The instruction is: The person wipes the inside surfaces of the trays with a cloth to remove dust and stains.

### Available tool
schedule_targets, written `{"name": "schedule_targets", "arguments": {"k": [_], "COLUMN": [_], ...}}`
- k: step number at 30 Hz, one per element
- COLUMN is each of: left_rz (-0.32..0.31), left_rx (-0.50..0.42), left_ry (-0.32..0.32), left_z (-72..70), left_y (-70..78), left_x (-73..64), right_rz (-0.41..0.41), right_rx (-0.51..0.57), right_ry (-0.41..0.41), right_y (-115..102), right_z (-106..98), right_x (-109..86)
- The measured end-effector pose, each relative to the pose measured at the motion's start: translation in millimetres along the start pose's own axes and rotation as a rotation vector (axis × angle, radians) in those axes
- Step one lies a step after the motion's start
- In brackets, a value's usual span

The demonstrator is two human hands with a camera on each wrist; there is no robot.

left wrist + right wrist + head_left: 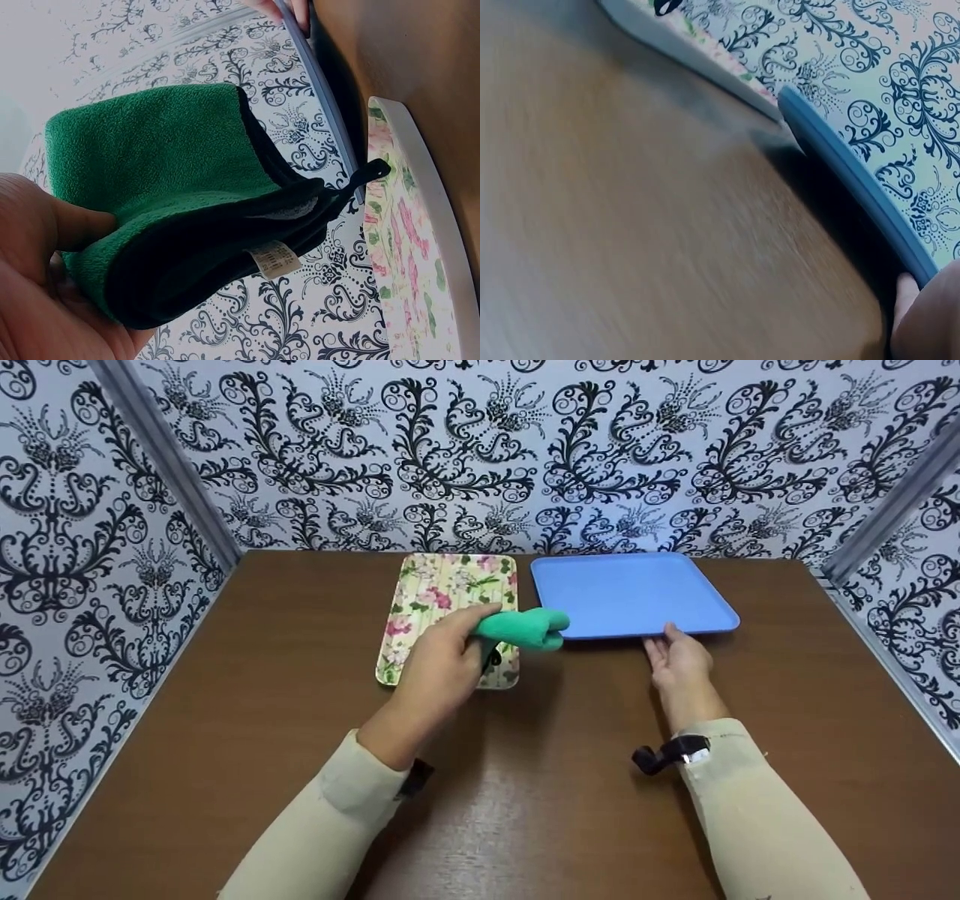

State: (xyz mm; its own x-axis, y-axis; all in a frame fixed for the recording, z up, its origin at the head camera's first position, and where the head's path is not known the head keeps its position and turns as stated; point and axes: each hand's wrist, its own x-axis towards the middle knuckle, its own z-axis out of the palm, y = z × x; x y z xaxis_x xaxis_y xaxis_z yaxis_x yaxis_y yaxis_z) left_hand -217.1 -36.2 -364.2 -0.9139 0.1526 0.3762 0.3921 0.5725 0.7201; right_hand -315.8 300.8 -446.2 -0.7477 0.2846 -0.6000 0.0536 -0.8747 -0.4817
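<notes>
My left hand point(442, 660) grips a folded green cloth point(525, 628) with dark edging, held over the floral tray point(456, 581). In the left wrist view, the thumb presses on the green cloth point(157, 142), and a small white label point(275, 259) and a black hanging loop point(369, 173) show on it. On the right, my right hand point(682, 664) pinches the near edge of a blue tray point(622, 592), thumb on top and fingers beneath. A dark shadow lies under the blue tray's rim point(855, 180) in the right wrist view.
Both trays are side by side at the back of a brown wooden table point(525, 810). Black-and-white patterned walls point(480, 450) stand behind the table and at both sides. Dark wrist cameras point(667, 754) are strapped over the light sleeves point(757, 802).
</notes>
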Motion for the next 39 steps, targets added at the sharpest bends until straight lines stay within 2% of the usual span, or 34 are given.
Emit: {"name": "schedule_targets", "arguments": {"k": [7, 12, 30, 39], "left_rz": [0.017, 0.02, 0.033, 0.034], "left_rx": [0.019, 0.018, 0.027, 0.064], "left_ry": [0.007, 0.007, -0.004, -0.006], "left_z": [-0.6, -1.5, 0.2, 4.7], "left_y": [1.1, 1.1, 1.1, -0.4], "left_x": [-1.0, -0.7, 0.0, 0.3], "right_rz": [0.016, 0.02, 0.091, 0.135], "right_rx": [-0.358, -0.482, -0.604, -0.627], "right_ry": [-0.033, -0.077, -0.153, -0.197], "right_y": [-11, -20, -31, -37], "right_z": [-3, -8, -20, -23], "right_x": [-7.4, -10.2, -17.7, -18.0]}}
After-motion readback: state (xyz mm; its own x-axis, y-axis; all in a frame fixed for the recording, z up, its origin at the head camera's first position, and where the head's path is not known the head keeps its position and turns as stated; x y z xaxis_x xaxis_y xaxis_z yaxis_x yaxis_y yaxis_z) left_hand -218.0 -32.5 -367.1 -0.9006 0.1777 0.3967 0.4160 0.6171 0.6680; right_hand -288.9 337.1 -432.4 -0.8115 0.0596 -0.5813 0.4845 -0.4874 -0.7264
